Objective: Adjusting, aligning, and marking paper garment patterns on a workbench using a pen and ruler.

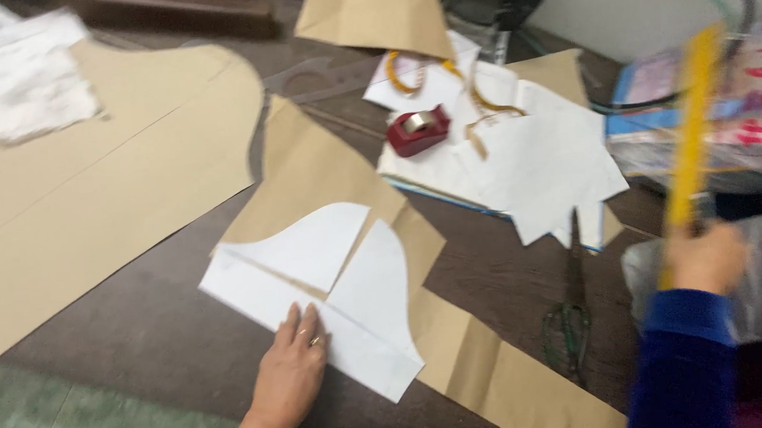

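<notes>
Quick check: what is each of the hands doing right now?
Left hand: open, flat, pressing on the white paper pattern piece.
Right hand: closed around the long yellow ruler, lifted and blurred.

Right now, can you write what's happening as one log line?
left hand: flat on white paper | right hand: holds yellow ruler, raised | scissors: on table, untouched

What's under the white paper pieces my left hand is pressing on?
Brown paper lies under the white pieces, showing between and around them. The left hand covers one corner; whatever is beneath the brown paper is hidden.
</notes>
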